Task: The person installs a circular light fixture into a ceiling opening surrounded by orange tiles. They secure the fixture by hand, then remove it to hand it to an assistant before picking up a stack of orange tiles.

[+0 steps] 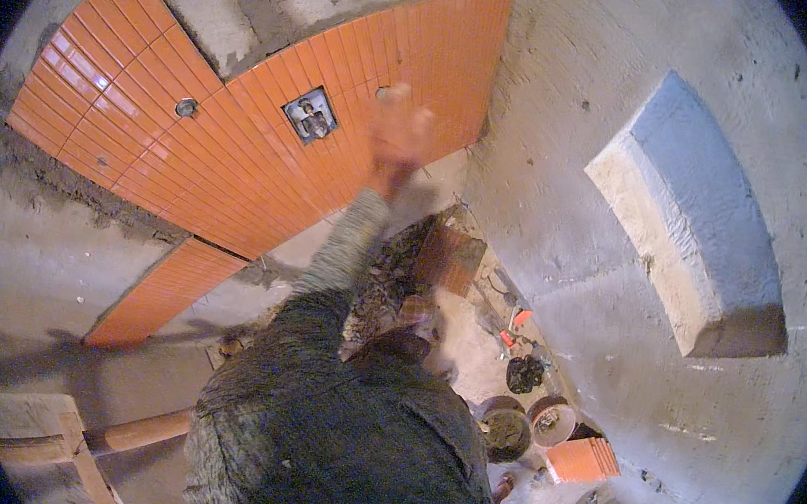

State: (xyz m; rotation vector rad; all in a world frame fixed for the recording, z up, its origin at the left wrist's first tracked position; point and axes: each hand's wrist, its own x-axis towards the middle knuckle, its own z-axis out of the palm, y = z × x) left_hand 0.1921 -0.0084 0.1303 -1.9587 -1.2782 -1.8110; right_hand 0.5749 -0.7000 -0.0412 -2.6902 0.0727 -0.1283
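Note:
My left hand [399, 141] is raised in front of a wall of glossy orange ribbed tiles [268, 159]. It is smeared by motion, but its fingers look apart and I see nothing in them. I cannot tell whether it touches the tiles. A round hole [384, 93] in the tiling lies close beside its fingers. To the left is a square cut-out with an electrical box [310, 115], and farther left a round pipe fitting [186, 107]. My right hand [426, 323] is low in front of my chest, blurred and partly behind the dark sleeve; its fingers cannot be made out.
Rubble [393, 261] and a loose orange tile [451, 259] lie at the wall's foot. Two buckets [506, 432], a black bag [525, 373], red-handled tools [508, 338] and stacked orange tiles [584, 460] line the right wall. A pale ledge [705, 202] juts out there. Timber [138, 429] lies left.

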